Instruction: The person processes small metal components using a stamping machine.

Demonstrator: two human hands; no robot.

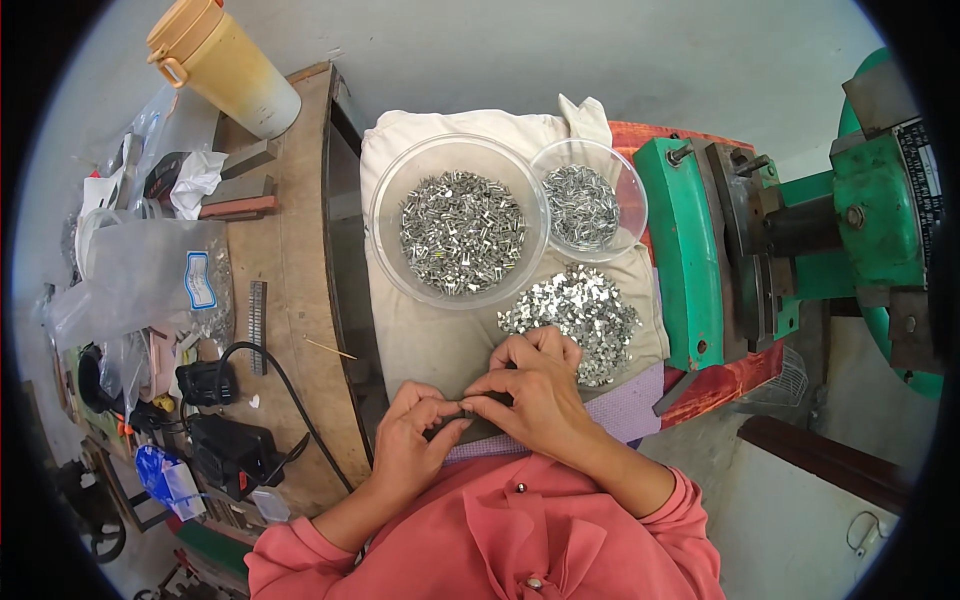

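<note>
My left hand (pixel 410 435) and my right hand (pixel 540 400) meet over the near edge of the cloth (pixel 425 345), thumbs and forefingers pinched together. Whatever lies between the fingertips is too small to make out. Just beyond my right hand spreads a loose pile of small shiny metal pieces (pixel 590 320), close to its raised knuckles. Farther back stands a large clear plastic bowl (pixel 383 245) holding many small metal parts (pixel 462 235). A smaller clear bowl (pixel 635 200) to its right contains thin metal pins or similar pieces (pixel 580 205).
A green machine with a heavy vice-like block (pixel 685 260) stands close on the right. On the left, a wooden bench (pixel 300 270) bears a yellow-and-white tumbler (pixel 235 75), a plastic bag (pixel 150 265), a black cable (pixel 290 395) and a black box-like device (pixel 230 455).
</note>
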